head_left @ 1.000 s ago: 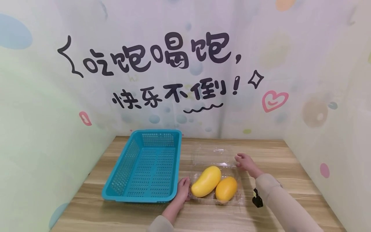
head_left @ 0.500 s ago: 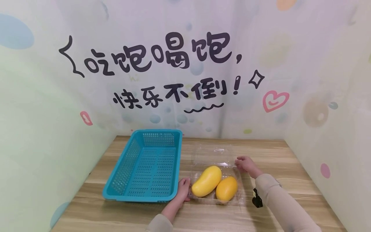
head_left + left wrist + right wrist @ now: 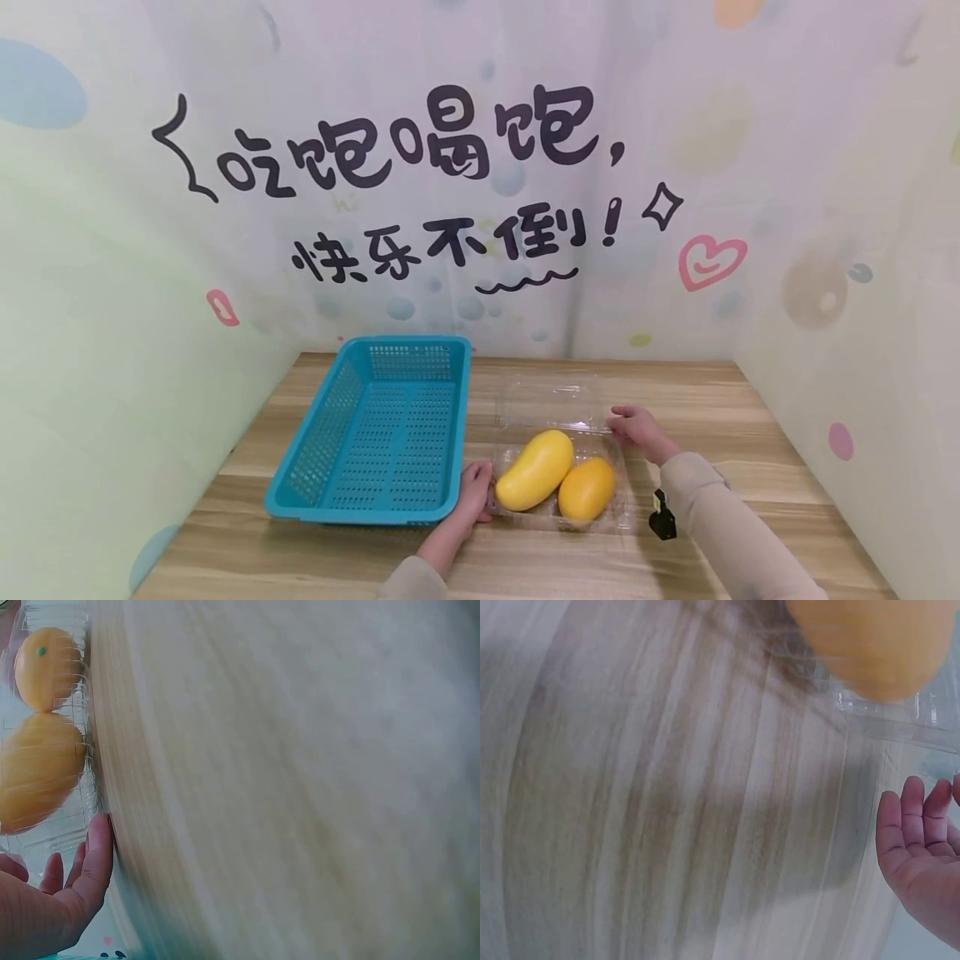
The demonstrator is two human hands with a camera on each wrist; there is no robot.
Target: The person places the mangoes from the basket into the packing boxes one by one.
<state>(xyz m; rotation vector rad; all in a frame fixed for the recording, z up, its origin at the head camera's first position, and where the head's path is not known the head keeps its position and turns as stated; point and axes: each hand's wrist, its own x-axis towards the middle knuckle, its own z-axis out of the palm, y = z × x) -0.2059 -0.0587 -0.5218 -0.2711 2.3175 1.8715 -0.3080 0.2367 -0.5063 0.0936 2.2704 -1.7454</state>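
A clear plastic clamshell box (image 3: 517,520) lies on the table with its lid (image 3: 551,402) folded back toward the wall. Two mangoes sit in it: a long yellow mango (image 3: 534,471) on the left and a rounder orange-yellow mango (image 3: 587,490) on the right. My left hand (image 3: 474,492) is at the box's left side; in the left wrist view its fingers (image 3: 97,859) stretch along the wall, fairly straight. At the box's right, near the lid hinge, is my right hand (image 3: 637,429), its fingertips right at the edge. The right wrist view shows those fingers (image 3: 913,817) loosely bent.
A blue perforated basket (image 3: 457,417) stands left of the box, close to my left hand and wrist. Under my right forearm a small black object (image 3: 662,518) shows. The wooden table (image 3: 555,567) ends at a printed wall (image 3: 480,325) behind, with walls on both sides.
My right hand has come slightly toward me along the box's right edge, its fingers lowering near the hinge. My left hand, the mangoes and the basket stay in place.
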